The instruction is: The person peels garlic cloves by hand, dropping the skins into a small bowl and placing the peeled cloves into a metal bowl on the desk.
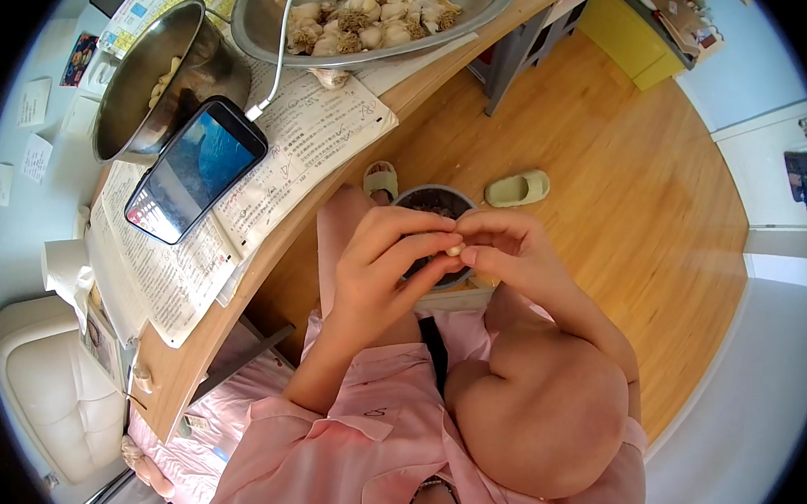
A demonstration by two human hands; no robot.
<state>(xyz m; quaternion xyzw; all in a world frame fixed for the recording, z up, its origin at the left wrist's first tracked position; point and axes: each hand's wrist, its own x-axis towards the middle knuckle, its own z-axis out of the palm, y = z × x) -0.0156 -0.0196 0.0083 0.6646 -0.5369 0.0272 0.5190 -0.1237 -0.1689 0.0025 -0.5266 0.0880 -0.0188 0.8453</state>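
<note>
Between the fingertips of both hands is a small pale garlic clove (456, 250), mostly covered by the fingers. My left hand (389, 260) pinches it from the left, fingers bent and thumb below. From the right, my right hand (506, 245) meets it with thumb and index finger. Directly beneath the hands, on the floor, stands a dark round bin (434, 199), its contents hard to make out. Up on the desk, a wide metal basin (260, 27) holds several whole garlic bulbs (370, 18). A deep steel pot (139, 83) beside it has pale peeled cloves (164, 82) inside.
A phone (198, 170) with a white charging cable (281, 54) leans against the pot, over printed papers (290, 146). One garlic bulb (329, 77) lies by the basin. The wooden desk edge (265, 277) runs along my left. A green slipper (517, 189) is on the floor.
</note>
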